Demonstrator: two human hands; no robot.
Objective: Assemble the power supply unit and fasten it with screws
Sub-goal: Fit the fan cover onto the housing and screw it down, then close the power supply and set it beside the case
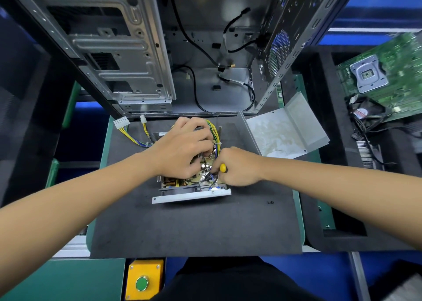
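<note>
The right hand [237, 167] is clenched around a yellow-handled screwdriver [222, 168], its tip lost among the wires at the right side of the circuit board [182, 182]. The left hand [185, 150] presses down on the board from above, fingers curled among the components; whether it grasps anything or only steadies the board cannot be told. The power supply unit [191, 195] sits open in the middle of the dark foam mat [194, 227], its metal base showing as a pale lip on the near side, its yellow and blue cable bundle [134, 138] trailing left and far to white plugs.

The step in hand looks like fastening the board to its base. To do it well, the driver should stand square to the screw, the left hand holding the board flat so the holes stay lined up, and the loose wires kept clear of the tip so none is pinched.

A small dark screw [271, 202] lies on the mat, near and right of the unit. The grey cover [285, 134] with its insulating sheet rests open just to the right, not yet fitted. Beyond stands the computer case [127, 56], open, holding only loose black cables. At far right a black foam tray [328, 140] holds a green motherboard [392, 72] and a fan.
</note>
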